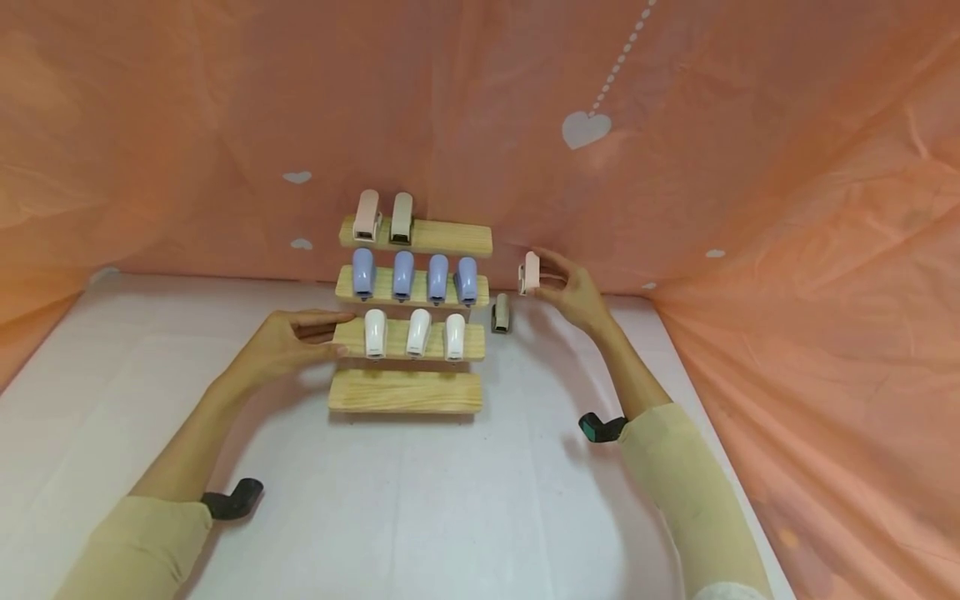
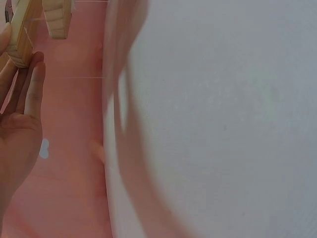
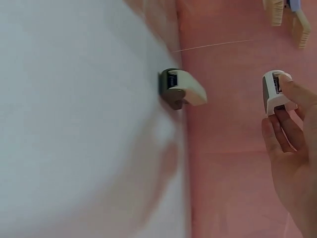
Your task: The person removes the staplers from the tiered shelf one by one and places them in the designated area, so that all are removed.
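**Pink stapler (image 1: 532,272) in my right hand (image 1: 573,292), just beyond the rack's (image 1: 405,393) right side**

My left hand (image 1: 281,342) pinches the left end of the third shelf (image 1: 397,340) down, thumb to the front, fingers nearly straight behind. Rightward stand white staplers (image 1: 418,333) on it, blue staplers (image 1: 403,273) above them, and two paler staplers (image 1: 402,217) on the top shelf (image 1: 457,237). Past the rack, a grey stapler (image 1: 502,314) rests on the table (image 1: 450,500).

Farther right, my right hand is much the nearer one: its thumb and fingertips are closed on the pink stapler, which lies left of my palm. Its long axis runs away from me, roughly parallel to the shelved ones; I judge its dark opening faces my thumb side.
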Available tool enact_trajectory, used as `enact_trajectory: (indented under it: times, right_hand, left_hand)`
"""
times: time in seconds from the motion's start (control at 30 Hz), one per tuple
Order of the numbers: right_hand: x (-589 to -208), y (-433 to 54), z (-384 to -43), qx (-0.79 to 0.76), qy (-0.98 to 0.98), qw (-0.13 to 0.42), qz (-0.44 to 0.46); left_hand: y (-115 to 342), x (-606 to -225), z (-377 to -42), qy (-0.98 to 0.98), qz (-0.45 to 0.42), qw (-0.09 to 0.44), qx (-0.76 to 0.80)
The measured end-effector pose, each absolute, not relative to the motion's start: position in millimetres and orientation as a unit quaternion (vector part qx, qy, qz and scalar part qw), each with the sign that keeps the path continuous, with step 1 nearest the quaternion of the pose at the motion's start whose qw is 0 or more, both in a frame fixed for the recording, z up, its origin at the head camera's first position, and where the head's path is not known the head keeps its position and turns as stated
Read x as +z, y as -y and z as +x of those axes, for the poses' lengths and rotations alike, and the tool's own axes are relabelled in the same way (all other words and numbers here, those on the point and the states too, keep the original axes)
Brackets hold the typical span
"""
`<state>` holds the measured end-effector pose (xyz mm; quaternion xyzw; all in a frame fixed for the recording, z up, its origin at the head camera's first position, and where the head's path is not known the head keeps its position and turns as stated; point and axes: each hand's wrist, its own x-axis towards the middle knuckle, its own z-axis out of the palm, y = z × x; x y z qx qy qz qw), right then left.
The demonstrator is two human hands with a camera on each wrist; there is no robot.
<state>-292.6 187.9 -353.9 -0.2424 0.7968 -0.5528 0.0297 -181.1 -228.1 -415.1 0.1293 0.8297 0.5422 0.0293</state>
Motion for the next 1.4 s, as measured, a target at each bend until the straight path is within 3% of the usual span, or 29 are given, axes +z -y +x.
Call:
enact_trajectory:
  times: [0.57, 0.93, 1.2, 1.4]
  right_hand:
    - [-392, -196, -293, -0.55, -0.808, 0.06, -0.204]
    - [-438, -202, -312, -0.532, -0.822, 0.072, -0.188]
    - [-451, -203, -315, -0.525, -0.828, 0.079, -0.181]
    - [-431, -190, -300, -0.515, -0.832, 0.092, -0.185]
  left_hand:
    - [229, -417, -182, -0.828, 0.127, 0.026, 0.546]
    - [229, -415, -181, -0.837, 0.118, 0.04, 0.532]
    - [227, -414, -180, -0.829, 0.123, 0.038, 0.544]
    - [229, -415, -180, -0.839, 0.114, 0.039, 0.531]
